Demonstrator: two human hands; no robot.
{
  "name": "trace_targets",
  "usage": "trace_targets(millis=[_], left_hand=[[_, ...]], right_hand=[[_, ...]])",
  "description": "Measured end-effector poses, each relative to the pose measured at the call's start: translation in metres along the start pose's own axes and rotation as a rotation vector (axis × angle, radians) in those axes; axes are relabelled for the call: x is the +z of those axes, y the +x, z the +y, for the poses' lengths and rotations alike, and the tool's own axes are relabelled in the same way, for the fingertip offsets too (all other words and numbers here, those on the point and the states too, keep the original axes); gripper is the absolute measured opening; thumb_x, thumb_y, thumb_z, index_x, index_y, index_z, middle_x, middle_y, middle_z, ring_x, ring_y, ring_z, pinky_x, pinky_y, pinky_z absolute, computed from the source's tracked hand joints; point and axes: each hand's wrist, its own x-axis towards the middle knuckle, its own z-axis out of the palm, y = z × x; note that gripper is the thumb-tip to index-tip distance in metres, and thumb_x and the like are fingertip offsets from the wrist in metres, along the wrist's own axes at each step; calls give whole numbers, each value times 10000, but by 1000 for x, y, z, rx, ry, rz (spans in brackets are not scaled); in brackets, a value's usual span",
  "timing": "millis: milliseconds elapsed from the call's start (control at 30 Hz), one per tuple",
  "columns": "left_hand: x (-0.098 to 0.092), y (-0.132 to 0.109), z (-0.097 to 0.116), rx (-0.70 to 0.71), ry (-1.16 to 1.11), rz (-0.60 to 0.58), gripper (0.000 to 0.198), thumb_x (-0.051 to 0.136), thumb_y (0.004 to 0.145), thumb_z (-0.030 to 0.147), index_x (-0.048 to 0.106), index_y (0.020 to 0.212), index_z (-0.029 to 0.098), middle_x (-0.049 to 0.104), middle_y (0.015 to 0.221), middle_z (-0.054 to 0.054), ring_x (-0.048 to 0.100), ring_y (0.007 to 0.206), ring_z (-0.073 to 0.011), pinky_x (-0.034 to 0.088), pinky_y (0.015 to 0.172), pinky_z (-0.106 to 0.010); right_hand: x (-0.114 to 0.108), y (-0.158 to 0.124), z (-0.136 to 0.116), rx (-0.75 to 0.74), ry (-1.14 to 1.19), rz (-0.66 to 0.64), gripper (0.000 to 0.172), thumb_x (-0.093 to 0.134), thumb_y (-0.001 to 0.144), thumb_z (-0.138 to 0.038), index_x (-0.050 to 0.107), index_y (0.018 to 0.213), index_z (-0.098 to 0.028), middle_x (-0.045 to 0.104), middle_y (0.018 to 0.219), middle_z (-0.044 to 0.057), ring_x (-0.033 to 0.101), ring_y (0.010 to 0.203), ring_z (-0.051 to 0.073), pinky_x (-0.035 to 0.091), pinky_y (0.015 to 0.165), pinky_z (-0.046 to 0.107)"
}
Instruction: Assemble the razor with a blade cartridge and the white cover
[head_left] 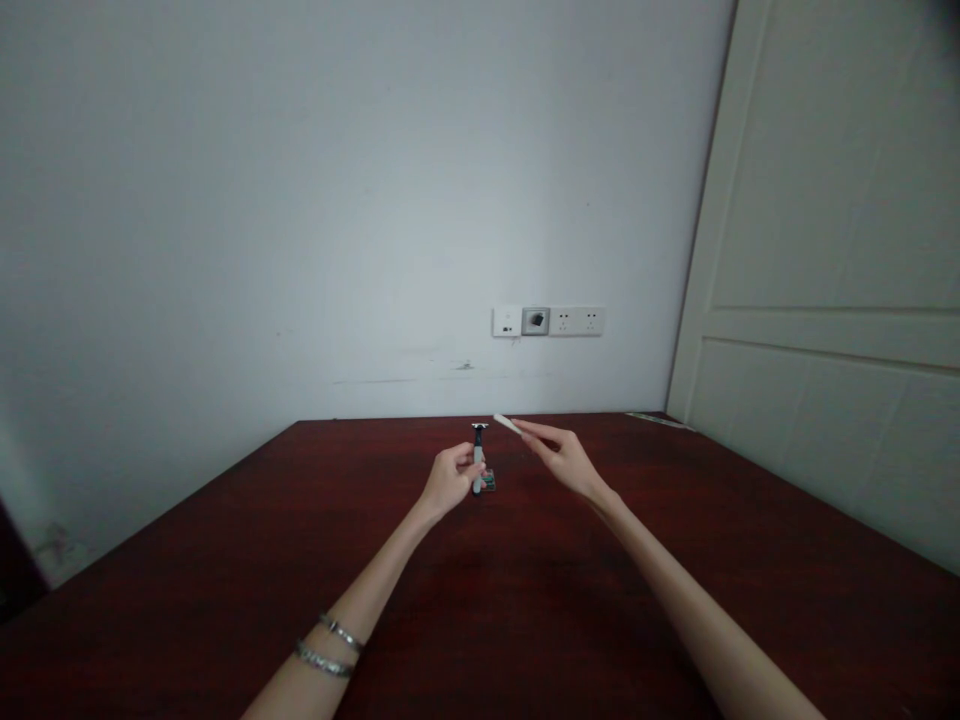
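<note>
A razor (478,462) with a grey and dark handle stands upright in my left hand (450,477), its head at the top. My left fingers are closed round the handle. Pinched between the thumb and fingers of my right hand (564,458) is a small flat white piece (508,424); its exact kind does not show. It tilts up to the left, a little right of the razor head and apart from it. Behind the razor handle lies a small dark case with green bits (490,480), partly hidden by the razor and my left hand.
Both hands are over a dark red wooden table (247,570). A white wall with a row of sockets (576,321) rises behind it. To the right stands a pale panelled door (832,340). A thin flat strip (660,421) lies at the table's far right corner.
</note>
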Motion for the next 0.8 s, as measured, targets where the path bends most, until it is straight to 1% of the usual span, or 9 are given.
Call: trace_targets(millis=[67,133,167,233,367,467,567,667,800], left_hand=[[1,1,-4,21,14,14,116,583,684,214,518,733,132,596,611,-8,601,556,-131,491,568,-255],[2,2,-8,49,34,32,92,578,685,189,526,736,132,599,632,-9,602,586,-128,490,603,-254],[2,3,-9,62,43,40,86,578,685,180,531,737,131,601,642,-10,602,601,-128,489,618,-254],[2,4,-11,79,49,50,78,577,686,168,539,743,131,601,660,-11,602,625,-129,488,636,-252],[-1,6,-12,96,41,76,84,570,689,158,549,765,127,611,692,-19,604,653,-129,486,643,-245],[-5,8,-13,81,14,99,109,571,695,182,549,785,124,609,687,-18,601,617,-124,488,611,-244],[-8,10,-15,61,-23,120,140,589,679,201,549,789,123,604,669,-13,599,578,-122,489,574,-243],[-8,11,-18,59,-27,129,148,602,669,208,560,784,124,611,655,-16,603,576,-126,487,559,-241],[-7,10,-19,60,-8,112,136,599,674,204,564,780,127,614,641,-17,607,581,-128,481,549,-232]], right_hand=[[8,-2,-12,122,175,9,438,486,810,-402,579,1173,-178,622,723,31,522,552,123,428,492,240],[16,-5,-23,238,363,2,487,505,793,-402,507,1231,-189,534,632,-20,402,427,68,321,364,184],[19,-7,-28,283,444,-4,495,520,781,-397,485,1234,-201,503,622,-37,359,402,52,277,333,166],[22,-11,-33,348,550,-9,477,555,750,-384,481,1188,-211,477,624,-53,329,390,36,235,308,144],[22,-14,-29,435,599,32,380,596,709,-369,512,1032,-187,467,593,-63,331,376,29,209,284,126],[19,-10,-17,496,584,79,308,589,720,-332,528,968,-159,498,566,-48,366,373,38,253,280,131],[18,-6,-3,574,531,91,247,578,728,-227,564,953,-128,556,574,-15,448,407,58,385,330,156],[19,-3,8,616,477,87,253,581,715,-127,605,967,-109,603,609,8,526,475,73,498,445,189],[23,-1,21,624,433,96,314,587,694,-52,643,998,-105,634,655,10,552,521,63,523,519,177]])
